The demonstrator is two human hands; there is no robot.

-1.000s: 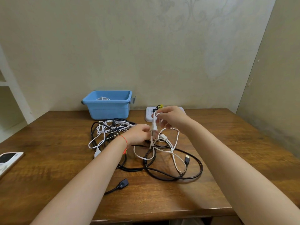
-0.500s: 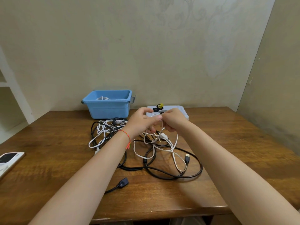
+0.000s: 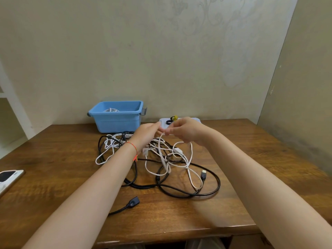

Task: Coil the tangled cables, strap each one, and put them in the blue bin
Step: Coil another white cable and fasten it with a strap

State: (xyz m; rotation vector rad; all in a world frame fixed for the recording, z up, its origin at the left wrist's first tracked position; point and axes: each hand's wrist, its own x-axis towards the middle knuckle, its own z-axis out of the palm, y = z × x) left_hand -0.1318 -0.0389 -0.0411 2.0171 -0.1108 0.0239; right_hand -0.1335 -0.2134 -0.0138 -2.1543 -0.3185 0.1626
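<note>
Pinched white cable (image 3: 162, 150) between hands

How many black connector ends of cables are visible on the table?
2: a black socket end at the near left, and a black USB plug right of the tangle. Others may be hidden.

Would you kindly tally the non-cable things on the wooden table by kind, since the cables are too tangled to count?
Blue plastic bin: 1
White flat tray holding straps: 1
Phone at the left edge: 1
Total: 3
The tangled black and white cables cannot be counted apart.
</note>
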